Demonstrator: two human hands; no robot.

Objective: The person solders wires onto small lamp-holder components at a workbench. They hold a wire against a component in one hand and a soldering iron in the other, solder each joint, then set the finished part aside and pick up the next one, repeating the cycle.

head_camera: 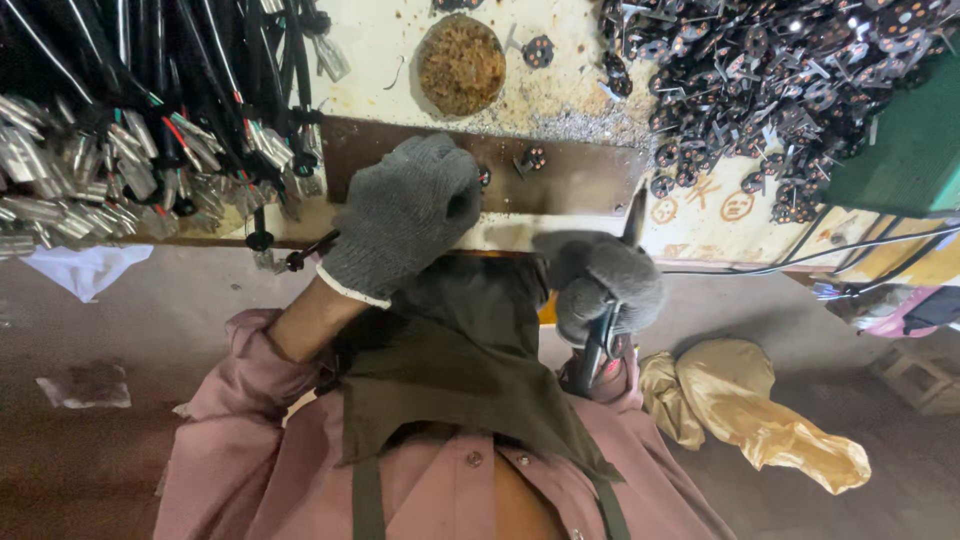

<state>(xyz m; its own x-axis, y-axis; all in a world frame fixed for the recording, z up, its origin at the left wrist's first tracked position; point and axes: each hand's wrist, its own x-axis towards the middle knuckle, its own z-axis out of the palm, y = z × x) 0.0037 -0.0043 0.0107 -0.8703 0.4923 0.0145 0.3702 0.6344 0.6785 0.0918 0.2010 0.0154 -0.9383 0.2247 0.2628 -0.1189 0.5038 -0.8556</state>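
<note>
I'm pinning a small black round part (484,176) under my gloved left hand (405,215); it's light, stiff, fiddly. My right hand (608,290) is clamping a tool handle (598,350).

Grey knitted gloves (405,215) were worn; the shirt (250,440) was dusty pink, the apron (450,370) dark olive, the bag (760,410) mustard yellow.

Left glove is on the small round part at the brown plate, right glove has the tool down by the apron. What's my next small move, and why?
Probably raise the tool in the right hand toward the round part under the left hand: the part sits pinned on the brown plate, while the tool hangs low.
</note>
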